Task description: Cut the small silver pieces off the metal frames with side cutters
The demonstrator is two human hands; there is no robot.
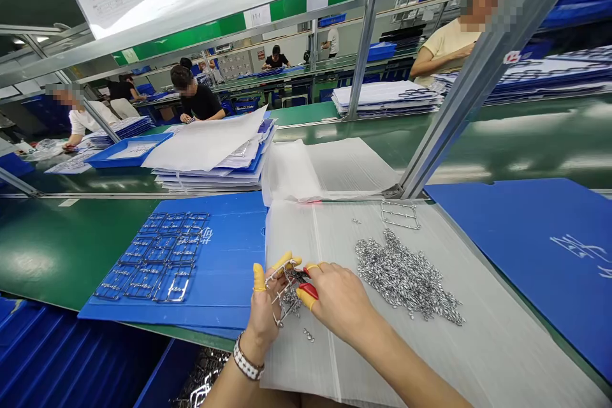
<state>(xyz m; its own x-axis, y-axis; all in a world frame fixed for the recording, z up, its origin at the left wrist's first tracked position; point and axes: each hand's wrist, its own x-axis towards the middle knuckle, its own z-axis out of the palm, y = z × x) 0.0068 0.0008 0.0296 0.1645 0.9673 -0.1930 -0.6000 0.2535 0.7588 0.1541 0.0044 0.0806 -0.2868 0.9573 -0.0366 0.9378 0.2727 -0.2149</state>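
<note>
My left hand [265, 306], with yellow finger cots and a wristwatch, is closed on a small metal frame of parts [283, 290] held over a white foam sheet [430, 344]. My right hand [337, 299], also with yellow cots, grips a red-handled cutter [308, 290] whose tip meets the frame. A few loose metal bits [308, 335] lie just below the hands. A pile of small shiny metal parts [406, 277] spreads on the sheet to the right of my right hand.
An empty metal frame [400, 214] lies at the sheet's far edge. Uncut frames [157, 258] rest on a blue board [224, 268] at left. Another blue board [540, 255] is at right. Stacked sheets [215, 159], a slanted metal post [459, 102] and seated workers are beyond.
</note>
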